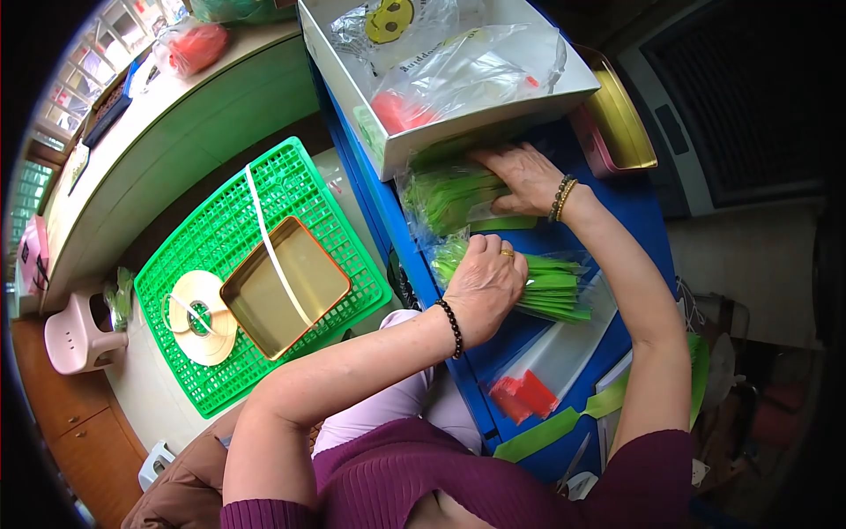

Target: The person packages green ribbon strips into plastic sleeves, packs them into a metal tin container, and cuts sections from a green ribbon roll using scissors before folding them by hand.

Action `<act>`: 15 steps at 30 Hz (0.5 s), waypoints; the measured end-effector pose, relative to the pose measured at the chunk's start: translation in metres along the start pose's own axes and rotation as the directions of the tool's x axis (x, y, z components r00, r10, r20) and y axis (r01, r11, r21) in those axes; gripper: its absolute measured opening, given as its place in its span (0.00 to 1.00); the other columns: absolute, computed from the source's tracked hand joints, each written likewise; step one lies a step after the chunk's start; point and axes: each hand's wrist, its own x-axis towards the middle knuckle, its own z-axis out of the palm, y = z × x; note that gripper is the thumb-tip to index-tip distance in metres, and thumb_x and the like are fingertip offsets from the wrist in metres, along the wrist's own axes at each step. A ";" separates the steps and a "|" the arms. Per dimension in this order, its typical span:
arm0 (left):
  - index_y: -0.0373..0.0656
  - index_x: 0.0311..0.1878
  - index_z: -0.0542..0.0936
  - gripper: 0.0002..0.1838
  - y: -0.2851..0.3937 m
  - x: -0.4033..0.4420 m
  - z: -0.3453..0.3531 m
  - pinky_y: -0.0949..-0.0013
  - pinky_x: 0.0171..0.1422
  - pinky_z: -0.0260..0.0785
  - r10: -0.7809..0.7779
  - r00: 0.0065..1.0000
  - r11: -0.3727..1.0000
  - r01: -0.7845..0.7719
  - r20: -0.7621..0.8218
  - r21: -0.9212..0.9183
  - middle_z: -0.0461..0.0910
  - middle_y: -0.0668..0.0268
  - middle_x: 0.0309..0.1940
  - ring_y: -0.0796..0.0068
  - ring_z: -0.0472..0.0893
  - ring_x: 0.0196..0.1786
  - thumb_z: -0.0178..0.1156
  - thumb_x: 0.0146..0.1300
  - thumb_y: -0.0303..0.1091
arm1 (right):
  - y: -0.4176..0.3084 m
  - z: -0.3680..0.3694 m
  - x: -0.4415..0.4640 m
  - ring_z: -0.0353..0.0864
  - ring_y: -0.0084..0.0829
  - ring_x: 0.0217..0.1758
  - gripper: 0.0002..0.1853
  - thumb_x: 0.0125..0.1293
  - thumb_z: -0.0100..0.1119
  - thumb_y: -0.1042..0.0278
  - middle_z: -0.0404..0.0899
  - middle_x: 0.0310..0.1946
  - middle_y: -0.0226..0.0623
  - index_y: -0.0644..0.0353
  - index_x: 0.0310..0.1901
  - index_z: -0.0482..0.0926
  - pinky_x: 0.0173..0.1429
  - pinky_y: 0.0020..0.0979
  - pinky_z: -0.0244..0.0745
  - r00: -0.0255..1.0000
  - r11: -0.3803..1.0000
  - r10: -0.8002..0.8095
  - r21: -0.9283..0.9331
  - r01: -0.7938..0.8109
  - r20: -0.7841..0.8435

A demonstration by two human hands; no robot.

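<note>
My left hand (487, 289) pinches the neck of a bagged bundle of green strips (557, 291), seemingly to keep them bunched, while my right hand (526, 182), loosely spread just beyond, rests on another strip bag (438, 199).

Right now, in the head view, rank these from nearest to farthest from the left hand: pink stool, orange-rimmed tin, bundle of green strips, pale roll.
From the left hand:
1. Bundle of green strips, in its grip
2. Orange-rimmed tin, to the left
3. Pale roll, beyond the tin
4. Pink stool, far left
</note>
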 end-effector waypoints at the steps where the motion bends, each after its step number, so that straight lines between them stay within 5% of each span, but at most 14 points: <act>1: 0.40 0.34 0.73 0.10 0.000 0.000 0.001 0.67 0.45 0.60 0.000 1.000 1.000 0.000 -0.006 0.001 0.75 0.60 0.32 0.66 0.73 0.40 0.56 0.47 0.30 | -0.002 0.000 0.000 0.66 0.42 0.60 0.31 0.40 0.70 0.62 0.70 0.54 0.42 0.55 0.51 0.71 0.61 0.40 0.62 1.000 1.000 -0.001 0.000 0.001 0.000; 4: 0.40 0.35 0.73 0.10 0.000 -0.001 -0.001 0.67 0.45 0.60 0.002 1.000 1.000 -0.002 -0.008 -0.002 0.75 0.60 0.32 0.66 0.73 0.40 0.56 0.47 0.30 | -0.006 0.002 -0.006 0.65 0.42 0.61 0.34 0.40 0.71 0.61 0.70 0.55 0.43 0.55 0.53 0.70 0.62 0.40 0.61 0.997 0.993 -0.035 -0.110 0.043 0.073; 7: 0.40 0.35 0.73 0.11 0.000 -0.001 -0.001 0.67 0.46 0.60 0.004 1.000 1.000 -0.004 0.000 -0.011 0.75 0.60 0.32 0.66 0.73 0.41 0.57 0.47 0.30 | -0.001 0.009 -0.013 0.65 0.42 0.62 0.37 0.38 0.72 0.60 0.69 0.56 0.44 0.56 0.54 0.70 0.63 0.41 0.60 0.977 0.959 -0.185 -0.237 0.157 -0.104; 13: 0.39 0.36 0.73 0.11 0.000 -0.001 0.000 0.67 0.46 0.60 0.007 1.000 1.000 -0.007 0.004 0.000 0.75 0.61 0.32 0.66 0.73 0.41 0.57 0.47 0.30 | -0.004 -0.002 -0.014 0.70 0.42 0.56 0.37 0.35 0.74 0.60 0.73 0.51 0.43 0.57 0.50 0.70 0.58 0.40 0.62 1.000 1.000 0.008 -0.003 -0.008 -0.020; 15: 0.39 0.36 0.73 0.11 -0.001 0.000 -0.001 0.68 0.46 0.60 0.008 1.000 1.000 -0.008 0.000 0.010 0.75 0.61 0.32 0.66 0.73 0.41 0.57 0.47 0.30 | -0.003 -0.003 -0.021 0.74 0.42 0.48 0.30 0.38 0.73 0.59 0.76 0.41 0.41 0.57 0.45 0.71 0.54 0.38 0.64 0.982 0.999 -0.044 0.023 0.049 -0.185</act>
